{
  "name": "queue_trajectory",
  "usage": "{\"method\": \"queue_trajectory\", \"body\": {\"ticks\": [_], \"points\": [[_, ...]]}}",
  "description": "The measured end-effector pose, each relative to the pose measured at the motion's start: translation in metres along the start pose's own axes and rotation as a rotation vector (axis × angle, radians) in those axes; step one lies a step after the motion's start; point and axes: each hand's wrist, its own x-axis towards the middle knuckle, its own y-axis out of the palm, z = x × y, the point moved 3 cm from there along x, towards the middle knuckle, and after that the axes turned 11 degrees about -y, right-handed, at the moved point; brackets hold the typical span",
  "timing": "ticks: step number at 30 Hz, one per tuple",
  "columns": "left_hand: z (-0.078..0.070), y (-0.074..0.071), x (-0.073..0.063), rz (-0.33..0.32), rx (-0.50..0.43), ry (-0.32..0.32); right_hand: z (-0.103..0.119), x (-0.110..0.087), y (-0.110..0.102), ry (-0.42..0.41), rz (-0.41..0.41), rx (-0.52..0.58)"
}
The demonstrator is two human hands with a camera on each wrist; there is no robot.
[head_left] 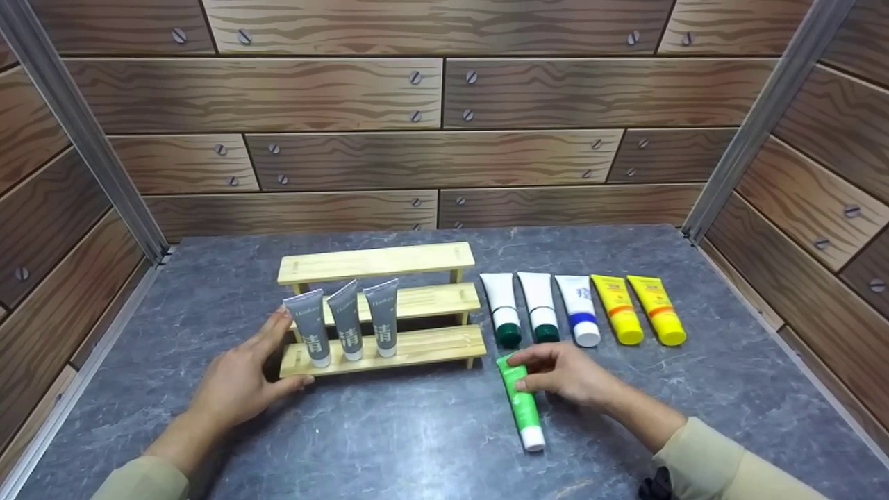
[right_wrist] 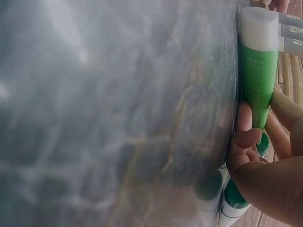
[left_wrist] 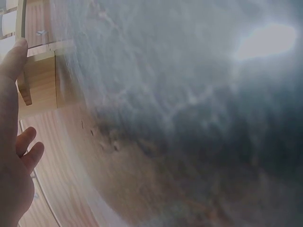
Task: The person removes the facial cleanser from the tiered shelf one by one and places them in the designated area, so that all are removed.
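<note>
My left hand (head_left: 233,382) rests at the left end of a three-tier wooden stand (head_left: 410,344), its thumb at the lowest step's front corner and fingers along the side. In the left wrist view, a straight digit touches the pale wood (left_wrist: 42,78) while two fingertips (left_wrist: 29,149) stay apart from it. Three grey squeeze tubes (head_left: 309,330) stand caps down on the lowest step. With thumb and fingers, my right hand (head_left: 573,375) pinches a green squeeze tube (head_left: 524,410) by its flat end. The tube's white cap (right_wrist: 259,28) points toward me, close over the tabletop.
Right of the stand lies a row of tubes: two white ones with green caps (head_left: 499,298), a white-and-blue one (head_left: 576,298) and two yellow ones (head_left: 615,305). Wood-patterned walls (head_left: 444,160) enclose the grey marbled table (head_left: 389,444). Something small and black (head_left: 656,482) is beside the right sleeve.
</note>
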Motion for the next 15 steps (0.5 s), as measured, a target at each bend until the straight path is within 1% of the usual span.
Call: {"method": "queue_trajectory", "body": {"ticks": [5,12,15], "points": [[0.0002,0.0002,-0.0002,0.010,0.002,-0.006,-0.0018,-0.0010,-0.0001,0.004,-0.009,-0.003],[0.0001,0.0005,0.0002,0.022,0.006,-0.008,-0.0028,-0.0017,0.0004,0.038,-0.016,0.008],[-0.0004,0.0002,0.0000,0.011,0.009,0.000,-0.0031,-0.0023,0.0018,0.032,-0.017,0.020]]}}
